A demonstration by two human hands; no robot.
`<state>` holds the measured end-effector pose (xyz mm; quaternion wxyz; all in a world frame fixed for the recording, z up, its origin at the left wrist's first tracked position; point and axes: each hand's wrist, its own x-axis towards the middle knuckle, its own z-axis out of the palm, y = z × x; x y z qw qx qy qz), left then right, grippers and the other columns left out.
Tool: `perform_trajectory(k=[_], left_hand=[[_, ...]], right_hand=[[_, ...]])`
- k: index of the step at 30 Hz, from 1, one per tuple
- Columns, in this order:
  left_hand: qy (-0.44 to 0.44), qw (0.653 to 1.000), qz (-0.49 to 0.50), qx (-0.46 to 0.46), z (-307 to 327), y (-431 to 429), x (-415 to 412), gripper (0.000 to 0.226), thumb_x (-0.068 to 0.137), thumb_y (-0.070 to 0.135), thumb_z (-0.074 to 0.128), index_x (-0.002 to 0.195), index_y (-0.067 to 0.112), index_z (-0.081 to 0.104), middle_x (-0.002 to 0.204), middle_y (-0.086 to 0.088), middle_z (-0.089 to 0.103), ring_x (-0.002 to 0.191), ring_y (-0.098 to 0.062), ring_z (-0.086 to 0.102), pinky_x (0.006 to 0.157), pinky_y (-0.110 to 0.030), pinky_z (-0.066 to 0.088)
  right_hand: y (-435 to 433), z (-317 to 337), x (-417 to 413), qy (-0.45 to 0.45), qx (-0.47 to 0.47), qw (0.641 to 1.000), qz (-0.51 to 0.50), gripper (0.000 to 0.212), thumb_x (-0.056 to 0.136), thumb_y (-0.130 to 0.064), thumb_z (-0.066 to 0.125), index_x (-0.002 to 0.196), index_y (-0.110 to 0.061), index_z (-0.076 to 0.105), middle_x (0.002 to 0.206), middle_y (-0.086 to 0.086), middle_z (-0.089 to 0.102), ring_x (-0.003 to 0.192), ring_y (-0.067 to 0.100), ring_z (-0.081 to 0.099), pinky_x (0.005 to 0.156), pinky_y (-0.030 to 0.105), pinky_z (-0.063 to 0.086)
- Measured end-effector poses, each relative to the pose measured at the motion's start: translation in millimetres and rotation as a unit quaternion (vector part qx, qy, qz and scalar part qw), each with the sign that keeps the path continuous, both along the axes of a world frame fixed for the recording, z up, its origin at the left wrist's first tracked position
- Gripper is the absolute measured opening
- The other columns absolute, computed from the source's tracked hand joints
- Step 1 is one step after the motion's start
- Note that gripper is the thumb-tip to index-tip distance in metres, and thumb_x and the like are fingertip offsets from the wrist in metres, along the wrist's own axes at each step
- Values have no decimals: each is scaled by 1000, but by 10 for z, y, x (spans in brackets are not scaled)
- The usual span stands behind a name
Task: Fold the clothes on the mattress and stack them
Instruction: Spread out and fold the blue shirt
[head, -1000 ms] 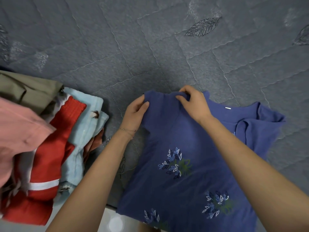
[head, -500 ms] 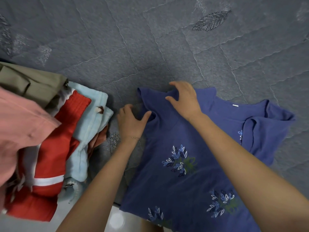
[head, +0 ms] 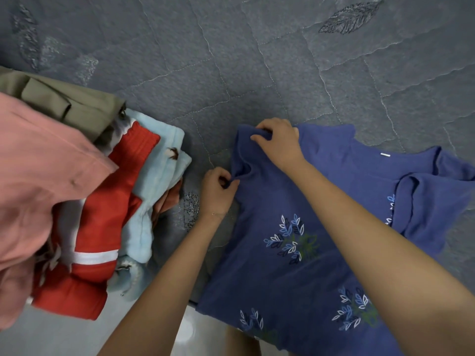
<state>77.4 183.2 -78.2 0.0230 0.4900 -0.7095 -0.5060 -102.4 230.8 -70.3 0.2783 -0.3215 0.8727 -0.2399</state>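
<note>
Grey mattress point(head: 257, 60): one blue shirt point(head: 257, 278), two hands point(head: 217, 191) point(head: 279, 140)

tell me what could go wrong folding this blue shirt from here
1. The left hand and right hand pinch only one sleeve of the blue shirt. The other sleeve lies bunched and may get folded in creased.
2. The hem seems to overhang the mattress edge, so the shirt could slide off.

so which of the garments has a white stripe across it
The red garment at left, lying between the pink garment and the light blue garment. The blue shirt has leaf prints instead.
</note>
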Motion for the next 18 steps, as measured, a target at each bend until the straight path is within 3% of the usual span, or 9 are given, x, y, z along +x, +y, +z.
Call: perform_trajectory(k=[2,4,6,9,12,14,16,18], left_hand=[[74,995,43,60,62,28,27,28,84,-5,64,72,15,48,74,1,54,69,-2,51,68,-20,44],[121,988,34,94,123,98,51,29,85,-8,62,73,14,47,80,4,59,72,1,54,71,-17,45],[167,979,3,115,199,195,23,26,86,-8,62,75,11,48,103,3,66,93,-2,62,83,-20,48],[205,971,-96,77,243,381,-103,20,83,-4,66,78,9,52,126,5,61,122,-3,54,99,-19,41],[162,955,-250,5,166,612,-219,15,80,5,72,80,7,57,132,0,59,135,-16,42,110,-30,35],[98,939,-329,-35,96,732,-255,16,80,15,75,84,9,61,136,-3,58,139,-25,37,111,-41,32],[59,929,-362,-55,54,807,-264,19,81,26,75,89,12,65,138,-1,56,141,-25,34,112,-41,27],[53,929,-359,-76,55,829,-258,18,86,31,71,94,15,67,138,2,56,141,-23,33,113,-37,23]], right_hand=[[126,89,-47,-25,-43,998,-31,10,90,-24,65,97,-20,71,104,1,66,106,24,53,95,40,39],[296,170,-118,-53,-83,994,-56,7,87,-16,69,94,-16,72,99,5,66,103,27,55,96,42,41],[516,228,-202,-64,-116,988,-79,8,84,-8,73,91,-8,72,98,10,67,100,28,57,97,40,42],[908,248,-335,-82,-129,980,-130,14,81,-1,76,94,-3,72,103,13,67,101,23,58,99,38,44],[1276,222,-444,-97,-106,978,-153,25,81,8,70,95,-12,70,101,10,66,105,31,60,98,41,46],[1474,186,-471,-92,-72,984,-135,32,80,13,65,98,-12,73,101,8,65,105,28,60,97,31,45],[1620,182,-440,-89,-34,987,-130,33,80,12,65,102,-9,75,107,11,66,105,22,58,95,16,40],[1739,190,-376,-73,-11,988,-138,31,82,8,67,107,-9,74,114,12,65,109,22,56,99,19,39]])
